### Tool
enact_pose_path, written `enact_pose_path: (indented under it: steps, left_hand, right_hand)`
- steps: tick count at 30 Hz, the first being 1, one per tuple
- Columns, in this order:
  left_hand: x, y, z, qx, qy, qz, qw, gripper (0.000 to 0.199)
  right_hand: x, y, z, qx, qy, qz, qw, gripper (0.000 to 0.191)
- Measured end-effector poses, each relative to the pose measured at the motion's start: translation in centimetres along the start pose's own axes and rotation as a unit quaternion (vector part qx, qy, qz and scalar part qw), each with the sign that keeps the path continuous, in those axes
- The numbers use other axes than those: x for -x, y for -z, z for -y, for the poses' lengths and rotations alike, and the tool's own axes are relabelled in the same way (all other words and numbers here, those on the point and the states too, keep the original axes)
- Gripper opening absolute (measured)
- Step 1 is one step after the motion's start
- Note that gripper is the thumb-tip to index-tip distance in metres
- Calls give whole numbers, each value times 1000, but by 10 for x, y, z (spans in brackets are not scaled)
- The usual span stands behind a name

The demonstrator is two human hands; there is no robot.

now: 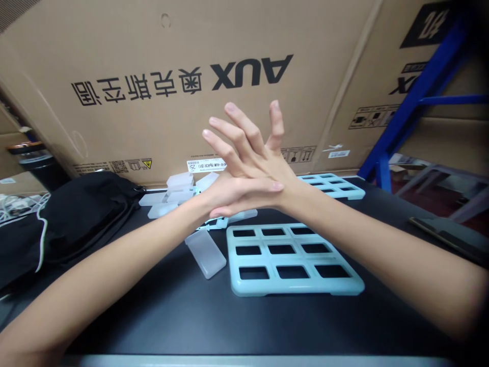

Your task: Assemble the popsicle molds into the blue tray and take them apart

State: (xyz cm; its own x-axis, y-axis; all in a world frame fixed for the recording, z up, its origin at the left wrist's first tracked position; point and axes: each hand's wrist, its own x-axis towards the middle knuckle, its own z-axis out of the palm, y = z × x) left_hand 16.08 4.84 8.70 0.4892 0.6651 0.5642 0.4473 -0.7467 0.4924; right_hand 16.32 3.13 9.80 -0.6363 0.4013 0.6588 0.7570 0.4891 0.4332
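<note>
My right hand (257,153) is raised above the table with its fingers spread and nothing in it. My left hand (240,193) wraps round the heel and wrist of the right hand, its thumb lying across the near side. Its other fingers are partly hidden. Below the hands lies a light-blue plastic frame (296,258) with rows of rectangular openings. Left of it rests a translucent plastic box (207,253). Behind my left hand sits a heap of similar translucent boxes (179,188), and small light-blue plastic parts (217,223) show under the hand.
A second light-blue frame (353,191) lies at the back right of the black table (171,316). On the left are a black bag (95,209), a dark cylinder (42,165) and white cables (19,204). Large cardboard boxes (153,132) and a blue metal post (412,97) stand behind.
</note>
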Motion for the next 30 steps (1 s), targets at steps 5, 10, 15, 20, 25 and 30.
enact_pose_path:
  steps: [5, 10, 15, 20, 25, 30]
  left_hand:
    - [0, 6, -7, -16, -17, 15, 1000, 54]
    - [4, 1, -2, -30, -26, 29, 999, 48]
    - [-1, 1, 2, -69, -28, 110, 991, 40]
    - [11, 10, 18, -75, -18, 212, 974, 31]
    - [76, 85, 75, 43, 32, 213, 976, 40]
    - [127, 137, 99, -47, -37, 211, 976, 28]
  right_hand:
    - [-2, 8, 1, 11, -20, 43, 999, 111]
    - [3, 2, 1, -9, 7, 22, 1000, 108]
    - [-3, -3, 1, 34, 34, -24, 999, 110]
    - [-5, -7, 6, 17, 60, -48, 997, 110]
    - [22, -20, -10, -77, 46, -18, 996, 100]
    - [61, -28, -36, -261, 8, 265, 928, 45]
